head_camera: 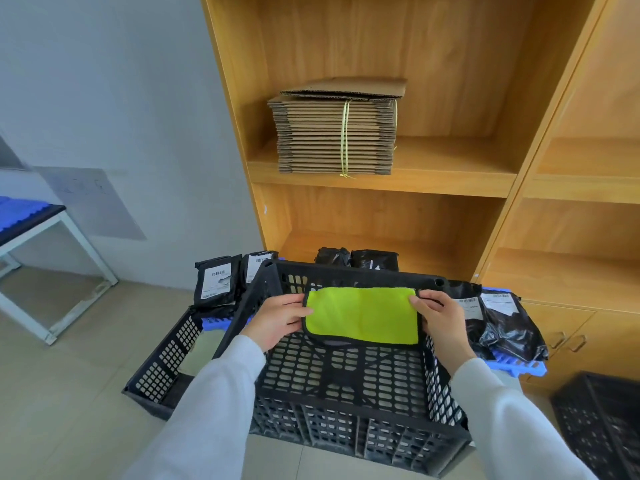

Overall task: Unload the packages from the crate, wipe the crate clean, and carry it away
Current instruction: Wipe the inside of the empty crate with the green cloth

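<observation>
the wooden shelving unit (415, 188) fills the back of the view, and everything else sits in relation to the black crate (346, 382) in front of it. on a shelf well above the crate lies a tied bundle of flattened cardboard (334, 133), bound with a yellow-green cord. the crate itself is a perforated plastic box, standing close below the camera with its slotted floor bare of packages. its left side panel (166, 358) is folded outward and hangs down beside it. a second black crate (602, 420) shows partly at the lower right, apart from the first.

a blue plastic pallet (519, 367) pokes out from behind the crate on both sides. on it, right of the crate, rest black packages (502, 323) with white labels; more black packages lie just left of the crate's far corner (218, 282) and behind its far wall (360, 259). whether the ones behind sit on the pallet or on the bottom shelf is hard to tell.

a white-framed table with a blue top (31, 216) stands well to the left of the crate.

inside the crate, against its far wall, a yellow-green cloth (362, 317) with dark edging is held spread flat. the left hand (277, 320) pinches the cloth's left edge and the right hand (440, 317) pinches its right edge, both in white sleeves.
</observation>
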